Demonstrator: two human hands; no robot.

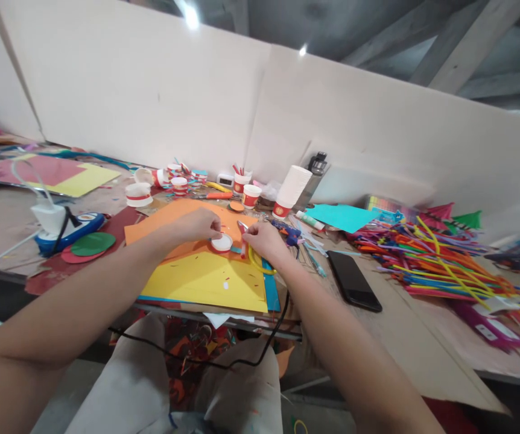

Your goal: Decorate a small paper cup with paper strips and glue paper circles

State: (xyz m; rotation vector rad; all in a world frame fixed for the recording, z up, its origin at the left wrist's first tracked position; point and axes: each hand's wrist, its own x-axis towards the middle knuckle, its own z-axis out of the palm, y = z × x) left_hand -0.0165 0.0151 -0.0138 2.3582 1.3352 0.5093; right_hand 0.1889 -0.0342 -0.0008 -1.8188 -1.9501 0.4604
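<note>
- We see the cup piece [221, 243] where the orange sheet [174, 218] meets the yellow sheet [206, 280].
- Our left hand [203, 224] pinches its rim.
- Our right hand [264, 239] has its fingers curled in by a red-and-white strip [243, 249], just beside the piece; we cannot tell exactly what it grips.
- Beyond, we have stacked cups [294, 185].
- Right of us: a phone [354, 280], then pipe cleaners [436, 265].

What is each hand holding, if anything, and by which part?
The left hand appears to pinch the small round white-and-red paper cup piece by its far rim. What the right hand grips cannot be told.
</note>
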